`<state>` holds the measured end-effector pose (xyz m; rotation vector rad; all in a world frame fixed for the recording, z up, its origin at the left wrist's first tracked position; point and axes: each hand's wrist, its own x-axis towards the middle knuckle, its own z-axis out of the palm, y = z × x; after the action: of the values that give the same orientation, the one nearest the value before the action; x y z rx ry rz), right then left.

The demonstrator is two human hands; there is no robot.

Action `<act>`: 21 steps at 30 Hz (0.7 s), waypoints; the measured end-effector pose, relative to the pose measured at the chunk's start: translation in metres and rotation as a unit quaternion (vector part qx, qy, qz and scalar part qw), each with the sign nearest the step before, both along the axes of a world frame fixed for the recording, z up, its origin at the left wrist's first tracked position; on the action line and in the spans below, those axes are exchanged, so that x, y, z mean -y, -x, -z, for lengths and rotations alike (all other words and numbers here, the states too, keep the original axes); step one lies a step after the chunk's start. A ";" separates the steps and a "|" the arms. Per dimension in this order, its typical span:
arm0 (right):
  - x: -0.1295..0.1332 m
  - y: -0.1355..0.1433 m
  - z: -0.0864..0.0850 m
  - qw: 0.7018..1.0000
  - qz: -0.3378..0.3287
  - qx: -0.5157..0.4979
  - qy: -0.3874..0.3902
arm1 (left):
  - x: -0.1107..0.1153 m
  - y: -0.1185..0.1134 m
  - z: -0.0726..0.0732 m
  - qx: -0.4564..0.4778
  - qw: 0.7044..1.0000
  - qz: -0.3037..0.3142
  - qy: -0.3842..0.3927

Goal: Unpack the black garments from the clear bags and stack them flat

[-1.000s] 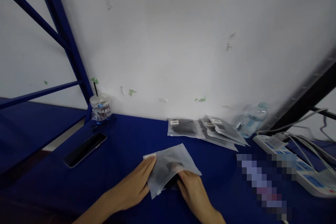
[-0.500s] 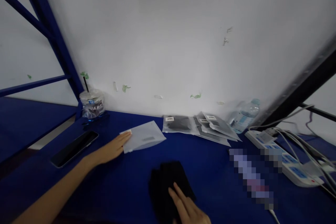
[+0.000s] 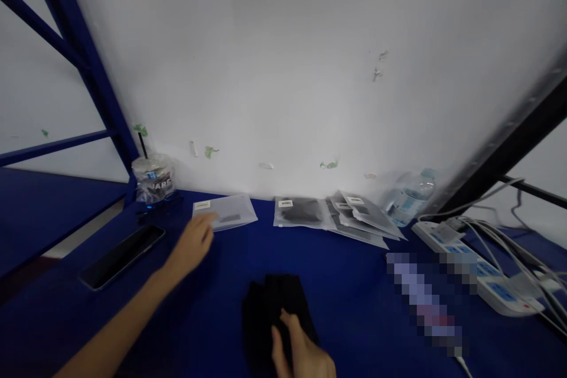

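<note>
A flat frosted bag [image 3: 233, 210] with a white label lies at the back left, near the wall. My left hand [image 3: 192, 243] is at the bag's front edge, fingers slightly bent and blurred; whether they touch it I cannot tell. Folded black cloth [image 3: 259, 325] lies at the front middle of the blue table [image 3: 190, 313]. My right hand [image 3: 301, 345] is on the cloth, thumb and forefinger apart at its surface. Frosted bags with dark contents, one [image 3: 303, 211] alone and several overlapping [image 3: 367, 218], lie along the wall.
A dark phone [image 3: 124, 255] and a wrapped cup [image 3: 154, 180] with a straw stand on the left side. At the right are a clear bottle [image 3: 411, 198], a power strip [image 3: 482, 271] with white cables, and a blurred-out long item [image 3: 420, 295].
The frosted bag has moved back and left toward the wall, and my left hand has come away from its top. My right hand and the black cloth have shifted slightly left.
</note>
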<state>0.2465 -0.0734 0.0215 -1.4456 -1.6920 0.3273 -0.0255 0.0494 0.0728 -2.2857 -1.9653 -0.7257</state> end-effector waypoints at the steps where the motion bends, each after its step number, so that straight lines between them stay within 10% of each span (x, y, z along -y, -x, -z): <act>1: -0.004 -0.003 -0.008 0.997 -0.012 -0.068 0.047 | 0.017 -0.021 0.003 0.007 1.000 0.015 0.006; 6: -0.026 -0.047 -0.032 0.933 -0.019 -0.286 0.219 | 0.084 -0.086 0.017 0.133 0.981 0.069 0.122; 11: -0.039 -0.096 -0.031 0.992 0.115 -0.028 0.044 | 0.094 -0.088 0.016 0.156 0.974 0.060 0.153; 16: -0.045 -0.083 -0.028 0.980 -0.077 0.173 -0.055 | 0.094 -0.089 0.014 0.138 0.973 0.064 0.176; 21: -0.061 -0.082 -0.030 0.992 -0.098 0.071 0.025 | 0.087 -0.081 0.015 0.139 0.970 0.083 0.181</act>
<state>0.3289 -0.0121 0.0516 -1.3687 -1.9594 0.3844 0.0557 -0.0379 0.0574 -2.7169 -2.2034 -0.7947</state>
